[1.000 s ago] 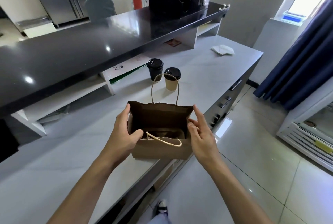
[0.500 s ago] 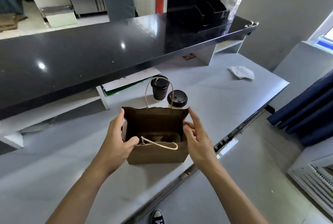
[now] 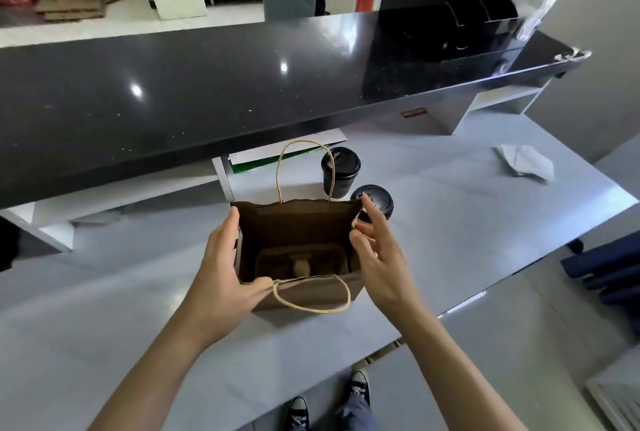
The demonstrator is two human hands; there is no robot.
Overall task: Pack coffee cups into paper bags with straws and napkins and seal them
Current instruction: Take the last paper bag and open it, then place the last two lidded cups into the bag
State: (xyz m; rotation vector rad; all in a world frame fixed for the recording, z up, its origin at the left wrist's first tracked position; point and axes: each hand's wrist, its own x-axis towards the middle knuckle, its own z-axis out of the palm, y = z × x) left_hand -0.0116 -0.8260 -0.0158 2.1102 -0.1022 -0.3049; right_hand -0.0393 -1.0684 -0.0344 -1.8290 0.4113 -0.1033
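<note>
A brown paper bag (image 3: 304, 297) stands open on the grey counter (image 3: 450, 240), with a cardboard cup carrier (image 3: 301, 259) at its bottom. My left hand (image 3: 221, 274) holds the bag's left wall, thumb hooked over the near rim by the rope handle. My right hand (image 3: 379, 254) is at the bag's right wall with its fingers spread and straight. Just behind the bag stand two lidded coffee cups: a black cup (image 3: 341, 172) and a second cup with a black lid (image 3: 377, 200), partly hidden by my right fingers.
A raised black bar top (image 3: 207, 91) overhangs the back of the counter. White napkins (image 3: 524, 163) lie at the far right. A black organiser (image 3: 450, 14) with wrapped items sits on the bar top. The counter's front edge runs just before my feet.
The view has tilted down and drawn closer to the bag. My right hand's fingers have spread and lifted from the bag's right rim; the left hand keeps its hold.
</note>
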